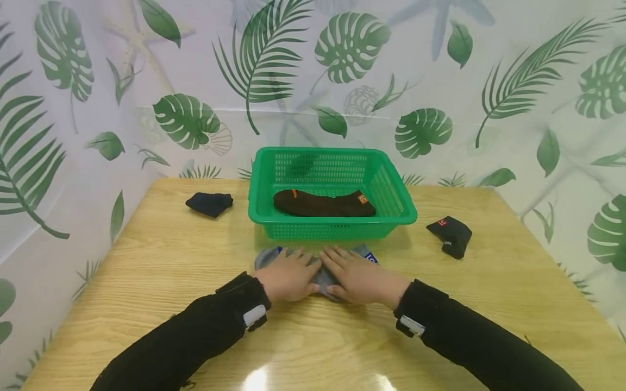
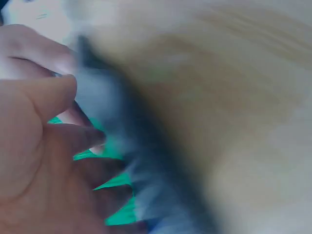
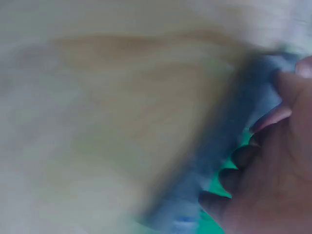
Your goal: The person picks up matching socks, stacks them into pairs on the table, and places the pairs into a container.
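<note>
Left hand (image 1: 289, 276), right hand (image 1: 361, 278): fingers straight, laid on gray sock (image 1: 325, 279) in front of green basket (image 1: 327, 231). Likely smoothing step; next move probably wants sock edges gripped.

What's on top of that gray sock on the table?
The left hand and the right hand rest on the gray sock. Its ends show, the right end with a blue label; the parts under the hands and the wood-grain tabletop beneath are covered.
</note>
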`<action>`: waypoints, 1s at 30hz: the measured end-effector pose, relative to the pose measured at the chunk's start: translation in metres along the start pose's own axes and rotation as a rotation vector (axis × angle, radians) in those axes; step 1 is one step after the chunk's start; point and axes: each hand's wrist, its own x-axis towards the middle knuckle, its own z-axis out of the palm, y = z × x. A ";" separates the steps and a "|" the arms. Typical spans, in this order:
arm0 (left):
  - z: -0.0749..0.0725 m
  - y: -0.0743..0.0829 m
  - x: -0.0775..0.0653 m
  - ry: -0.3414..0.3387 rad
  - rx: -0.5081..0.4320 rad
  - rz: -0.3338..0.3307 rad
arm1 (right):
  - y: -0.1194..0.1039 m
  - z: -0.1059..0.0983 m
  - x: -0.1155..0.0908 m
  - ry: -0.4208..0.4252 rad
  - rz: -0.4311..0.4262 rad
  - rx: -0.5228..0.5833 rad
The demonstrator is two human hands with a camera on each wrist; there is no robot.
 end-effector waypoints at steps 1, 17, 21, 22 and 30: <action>0.006 -0.004 0.004 -0.012 0.008 -0.004 | 0.003 0.007 0.004 -0.028 0.009 0.008; 0.018 -0.054 -0.014 -0.053 -0.070 -0.032 | 0.052 0.039 0.009 -0.072 0.088 0.177; 0.017 -0.059 -0.015 -0.058 -0.095 -0.054 | 0.061 0.039 0.003 -0.063 0.178 0.162; 0.018 -0.059 -0.015 -0.056 -0.100 -0.054 | 0.063 0.038 0.000 -0.060 0.196 0.164; 0.022 -0.071 -0.018 -0.033 -0.136 -0.053 | 0.069 0.029 -0.026 -0.033 0.265 0.257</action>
